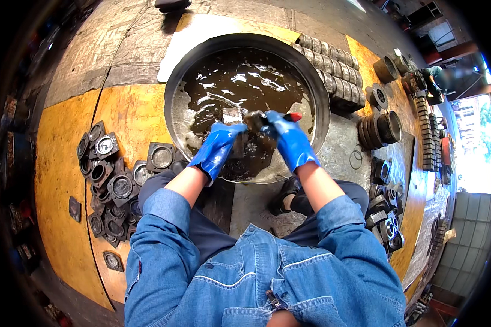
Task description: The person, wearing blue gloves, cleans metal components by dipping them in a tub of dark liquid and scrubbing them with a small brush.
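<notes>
Over a wide round metal basin (pixel 323 103) of dark, rippling liquid (pixel 223 68), both my hands work in blue rubber gloves. My left hand (pixel 219 144) is closed on a squarish metal part (pixel 233 115), whose lower portion is blurred near the liquid. My right hand (pixel 290 139) grips what looks like a brush (pixel 255 121), brown at the working end, with a red tip showing beyond the fingers. The brush end is beside the metal part; whether they touch is hard to tell. Both forearms reach forward between my bent knees.
Square metal parts with round openings (pixel 121 186) lie heaped at left, and more parts (pixel 388 226) at right. Stacked metal cylinders (pixel 338 73) stand beyond the basin's right rim. Wide metal rings (pixel 381 129) lie farther right. A person's green sleeve (pixel 434 72) shows at far right.
</notes>
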`<action>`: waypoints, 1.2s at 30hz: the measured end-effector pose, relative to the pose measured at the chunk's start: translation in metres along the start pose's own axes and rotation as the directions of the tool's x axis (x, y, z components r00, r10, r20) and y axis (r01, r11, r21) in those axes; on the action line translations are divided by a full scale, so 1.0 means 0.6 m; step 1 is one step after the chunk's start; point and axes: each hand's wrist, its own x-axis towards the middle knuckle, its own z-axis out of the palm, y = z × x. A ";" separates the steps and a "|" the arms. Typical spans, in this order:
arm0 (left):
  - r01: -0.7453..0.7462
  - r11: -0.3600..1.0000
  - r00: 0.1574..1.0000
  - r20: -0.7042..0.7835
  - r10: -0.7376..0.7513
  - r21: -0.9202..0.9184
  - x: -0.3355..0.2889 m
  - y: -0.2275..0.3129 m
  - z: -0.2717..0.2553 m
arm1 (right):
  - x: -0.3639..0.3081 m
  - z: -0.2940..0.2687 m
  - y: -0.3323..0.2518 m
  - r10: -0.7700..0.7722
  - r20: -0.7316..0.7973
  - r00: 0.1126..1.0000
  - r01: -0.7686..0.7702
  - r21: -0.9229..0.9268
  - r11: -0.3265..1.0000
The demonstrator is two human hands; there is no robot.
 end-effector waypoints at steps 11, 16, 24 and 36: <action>0.054 0.834 0.980 0.130 -0.149 0.549 0.002 0.019 -0.013 | 0.146 -0.021 -0.020 0.319 0.072 0.945 -0.318 -0.022 0.948; 0.309 0.725 0.947 -0.128 -0.295 0.615 0.004 0.042 0.019 | 0.154 -0.062 0.057 0.162 0.273 0.948 -0.204 0.134 0.970; 0.341 0.680 0.929 -0.121 -0.350 0.650 0.013 0.044 0.013 | 0.097 0.006 0.027 0.256 -0.059 0.965 -0.214 -0.744 0.633; 0.282 0.454 0.958 -0.225 -0.177 0.845 -0.023 0.064 0.049 | 0.121 -0.021 -0.025 0.102 0.252 0.962 -0.075 -0.114 0.991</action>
